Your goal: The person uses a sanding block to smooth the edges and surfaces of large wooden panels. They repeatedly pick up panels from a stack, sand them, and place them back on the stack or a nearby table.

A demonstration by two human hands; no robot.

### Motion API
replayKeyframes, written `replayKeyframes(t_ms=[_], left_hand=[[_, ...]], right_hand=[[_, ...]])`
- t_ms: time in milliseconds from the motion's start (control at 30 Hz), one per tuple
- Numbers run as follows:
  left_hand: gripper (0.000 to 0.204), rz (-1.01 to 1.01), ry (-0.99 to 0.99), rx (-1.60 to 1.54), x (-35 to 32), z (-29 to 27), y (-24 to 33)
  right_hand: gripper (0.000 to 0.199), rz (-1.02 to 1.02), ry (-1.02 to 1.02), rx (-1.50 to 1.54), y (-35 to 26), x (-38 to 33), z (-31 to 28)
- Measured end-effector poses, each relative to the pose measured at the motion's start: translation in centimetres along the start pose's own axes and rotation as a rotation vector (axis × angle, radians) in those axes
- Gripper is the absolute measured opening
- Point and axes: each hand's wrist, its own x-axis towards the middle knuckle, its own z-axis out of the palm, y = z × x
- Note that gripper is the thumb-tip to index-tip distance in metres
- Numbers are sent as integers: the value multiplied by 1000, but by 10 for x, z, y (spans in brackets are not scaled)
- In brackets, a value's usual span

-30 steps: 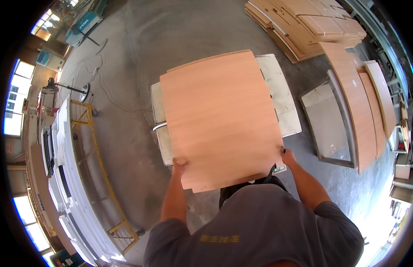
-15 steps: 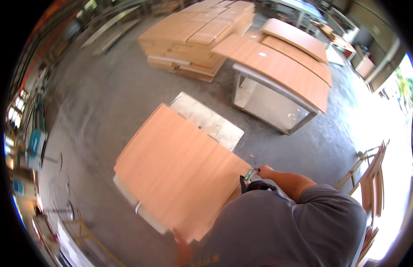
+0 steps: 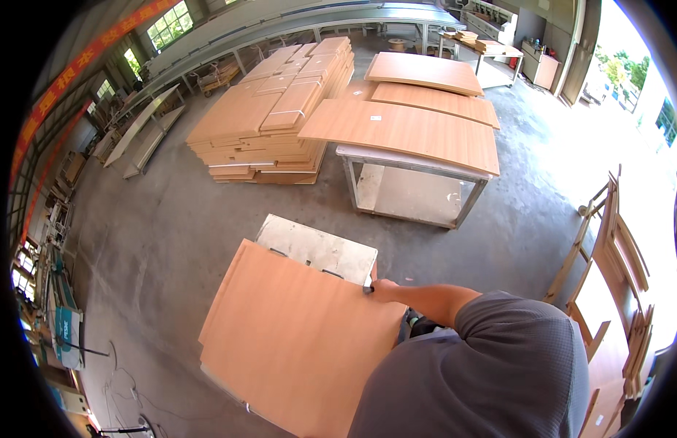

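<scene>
A stack of wood-coloured panels (image 3: pixel 302 328) lies on a low whitish worktable (image 3: pixel 316 244) right in front of me. My right hand (image 3: pixel 384 290) reaches out to the far right edge of the top panel. Its fingers are closed round a small dark object (image 3: pixel 368 290), mostly hidden by the hand, so its kind does not show. Beside my waist, partly covered by my shirt, is a dark and green item (image 3: pixel 414 319) at the panel's edge. My left hand is out of the picture.
A tall pile of panels (image 3: pixel 273 109) stands on the floor ahead. Right of it, a metal-framed table (image 3: pixel 408 193) carries more panels (image 3: pixel 404 135). Wooden pieces lean on a rack (image 3: pixel 609 292) at my right. Cables (image 3: pixel 123 372) lie on the floor at left.
My right hand has moved forward along the panel's edge to its far right corner. My left hand, earlier at the panel's near edge, has left view. The view has tilted up.
</scene>
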Motion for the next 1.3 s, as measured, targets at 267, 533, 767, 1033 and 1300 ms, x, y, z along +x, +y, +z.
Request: replayKeyframes(t_ms=[267, 533, 767, 1033, 1300], left_hand=[[52, 90, 57, 50, -2, 2, 44], [51, 197, 112, 115, -33, 14, 89], [51, 303, 15, 116, -58, 77, 146], [49, 318, -412, -193, -49, 314, 363], [66, 217, -278, 231, -76, 430, 403]], right_hand=[[55, 22, 36, 137, -16, -56, -58], [49, 20, 154, 341, 63, -79, -136], [43, 132, 408, 618, 207, -57, -239], [41, 200, 682, 595, 381, 14, -411], [44, 146, 600, 599, 496, 42, -469]])
